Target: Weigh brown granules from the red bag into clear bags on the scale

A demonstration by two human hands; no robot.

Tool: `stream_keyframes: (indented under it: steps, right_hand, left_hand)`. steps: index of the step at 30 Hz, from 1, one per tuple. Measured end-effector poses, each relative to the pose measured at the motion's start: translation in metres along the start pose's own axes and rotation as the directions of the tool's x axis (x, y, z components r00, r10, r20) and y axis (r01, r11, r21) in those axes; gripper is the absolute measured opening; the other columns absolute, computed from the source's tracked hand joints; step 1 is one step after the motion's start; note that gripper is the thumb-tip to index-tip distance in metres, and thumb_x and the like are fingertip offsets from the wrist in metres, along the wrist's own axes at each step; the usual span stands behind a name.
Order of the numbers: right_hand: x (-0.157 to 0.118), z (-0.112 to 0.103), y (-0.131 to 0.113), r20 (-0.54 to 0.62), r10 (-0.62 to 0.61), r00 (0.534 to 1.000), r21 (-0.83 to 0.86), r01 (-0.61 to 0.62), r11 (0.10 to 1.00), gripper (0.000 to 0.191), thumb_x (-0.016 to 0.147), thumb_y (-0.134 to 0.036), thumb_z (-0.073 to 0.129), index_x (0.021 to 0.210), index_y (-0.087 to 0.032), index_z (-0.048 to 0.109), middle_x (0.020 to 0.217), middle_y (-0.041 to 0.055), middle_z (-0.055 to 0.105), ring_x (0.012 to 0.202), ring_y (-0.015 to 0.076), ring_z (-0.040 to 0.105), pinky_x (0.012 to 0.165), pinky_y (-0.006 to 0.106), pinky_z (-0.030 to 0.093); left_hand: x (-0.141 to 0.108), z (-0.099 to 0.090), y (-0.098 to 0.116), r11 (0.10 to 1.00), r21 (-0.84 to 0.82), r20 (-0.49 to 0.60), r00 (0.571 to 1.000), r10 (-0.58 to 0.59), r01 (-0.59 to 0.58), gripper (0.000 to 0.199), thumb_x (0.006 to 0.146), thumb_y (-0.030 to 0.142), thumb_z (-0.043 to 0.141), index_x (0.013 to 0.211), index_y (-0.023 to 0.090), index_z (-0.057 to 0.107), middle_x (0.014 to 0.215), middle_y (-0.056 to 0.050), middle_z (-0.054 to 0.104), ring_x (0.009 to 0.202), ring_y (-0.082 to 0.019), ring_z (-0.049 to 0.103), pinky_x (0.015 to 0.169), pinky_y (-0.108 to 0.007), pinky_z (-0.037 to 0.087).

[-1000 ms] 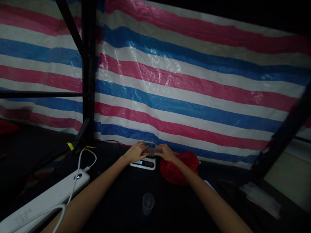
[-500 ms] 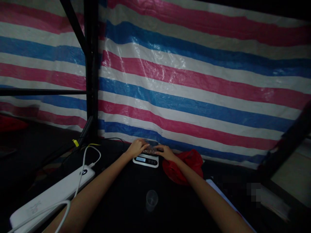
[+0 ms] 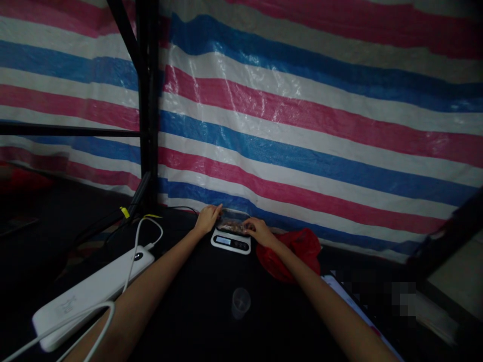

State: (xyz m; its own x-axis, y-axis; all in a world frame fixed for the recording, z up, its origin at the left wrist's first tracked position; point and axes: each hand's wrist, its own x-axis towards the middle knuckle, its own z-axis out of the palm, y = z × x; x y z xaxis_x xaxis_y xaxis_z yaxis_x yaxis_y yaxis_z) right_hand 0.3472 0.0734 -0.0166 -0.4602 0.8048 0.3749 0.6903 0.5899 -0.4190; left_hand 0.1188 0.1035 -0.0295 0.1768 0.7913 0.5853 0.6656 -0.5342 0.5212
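A white kitchen scale with a lit display stands against the striped sheet. On it lies a clear plastic bag with small brownish pieces inside; the pieces are too small to name. My left hand is closed at the bag's upper left edge, its thumb and fingers together there. At the right edge, my right hand pinches the plastic between thumb and fingertips. A crumpled red bag sits beside the scale, partly under my right forearm.
A clear plastic cup stands in front of the scale. At left lies a white power bank with a white cable. Behind are a black metal post and a striped plastic sheet. White papers lie at right.
My left hand has moved off the bag's middle to its left edge, so more of the contents shows. My right hand stays at the right edge. The view has shifted slightly.
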Motion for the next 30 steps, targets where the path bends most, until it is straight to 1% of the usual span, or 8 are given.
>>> stream_keyframes:
  steps: [5,8,11,13,19,25,27,30]
  right_hand:
    - [0.001,-0.005,-0.001,-0.008,0.008,1.000,0.032,-0.007,0.999,0.015,0.065,-0.010,0.059,0.079,-0.015,0.063,0.071,0.0010,0.058,0.060,0.0101,0.052,0.057,0.021,0.041]
    - [0.001,-0.009,0.002,-0.003,0.084,0.996,0.174,-0.082,0.981,0.013,0.065,-0.016,0.060,0.078,-0.014,0.063,0.065,0.0012,0.060,0.059,0.0115,0.055,0.058,0.023,0.043]
    - [-0.001,-0.014,0.009,0.064,0.128,0.990,0.320,-0.142,0.937,0.017,0.064,-0.024,0.063,0.078,-0.013,0.062,0.066,0.0026,0.063,0.063,0.0141,0.059,0.062,0.026,0.046]
    - [-0.003,-0.018,0.014,0.102,0.130,0.986,0.364,-0.158,0.918,0.020,0.063,-0.027,0.065,0.077,-0.013,0.062,0.067,0.0031,0.064,0.066,0.0151,0.060,0.064,0.027,0.047]
    - [-0.018,-0.035,0.016,0.213,0.156,0.965,0.381,-0.229,0.896,0.027,0.063,-0.033,0.065,0.081,-0.013,0.062,0.077,0.0053,0.066,0.073,0.0170,0.061,0.069,0.030,0.047]
    - [-0.028,-0.047,0.007,0.439,0.153,0.885,0.242,-0.280,0.929,0.024,0.068,-0.027,0.060,0.088,-0.015,0.063,0.087,0.0059,0.066,0.081,0.0180,0.061,0.077,0.031,0.047]
    - [-0.025,-0.051,0.005,0.405,0.156,0.901,0.198,-0.253,0.947,0.023,0.070,-0.027,0.058,0.090,-0.015,0.063,0.089,0.0056,0.066,0.082,0.0177,0.061,0.077,0.031,0.046]
    - [-0.018,-0.054,0.006,0.236,0.198,0.951,0.063,-0.219,0.974,0.022,0.075,-0.023,0.054,0.092,-0.014,0.063,0.093,0.0069,0.065,0.085,0.0171,0.060,0.079,0.029,0.045]
  left_hand:
    - [-0.001,0.000,0.001,1.000,0.022,0.002,1.000,0.015,-0.015,0.058,0.091,0.043,0.018,0.071,0.015,0.065,0.072,-0.005,0.065,0.076,-0.017,0.059,0.077,-0.028,0.039]
    - [-0.001,0.000,0.001,0.999,0.035,-0.003,1.000,0.020,-0.020,0.058,0.091,0.043,0.018,0.069,0.015,0.064,0.069,-0.005,0.064,0.073,-0.016,0.059,0.075,-0.027,0.039]
    - [-0.001,0.001,0.000,0.999,0.036,-0.001,1.000,0.019,-0.019,0.057,0.091,0.043,0.018,0.067,0.015,0.062,0.067,-0.004,0.063,0.069,-0.015,0.059,0.072,-0.026,0.040]
    - [0.000,0.002,-0.001,0.999,0.036,0.001,1.000,0.025,-0.025,0.057,0.091,0.042,0.018,0.066,0.016,0.062,0.067,-0.004,0.063,0.069,-0.015,0.058,0.072,-0.026,0.040]
    - [0.000,0.002,-0.001,0.998,0.052,0.004,1.000,0.030,-0.030,0.057,0.091,0.042,0.018,0.066,0.016,0.062,0.067,-0.004,0.062,0.071,-0.016,0.058,0.074,-0.026,0.039]
    - [-0.001,0.003,-0.001,0.999,0.045,0.001,1.000,0.029,-0.029,0.058,0.091,0.043,0.018,0.065,0.016,0.062,0.067,-0.004,0.061,0.071,-0.016,0.057,0.074,-0.027,0.039]
    - [-0.001,0.003,0.000,0.998,0.042,-0.004,0.999,0.041,-0.041,0.057,0.091,0.042,0.018,0.065,0.016,0.062,0.067,-0.004,0.061,0.072,-0.016,0.057,0.073,-0.027,0.039]
    - [-0.002,0.003,0.001,0.998,0.050,-0.014,0.999,0.050,-0.049,0.056,0.091,0.040,0.019,0.064,0.016,0.061,0.068,-0.005,0.062,0.072,-0.017,0.056,0.073,-0.027,0.039]
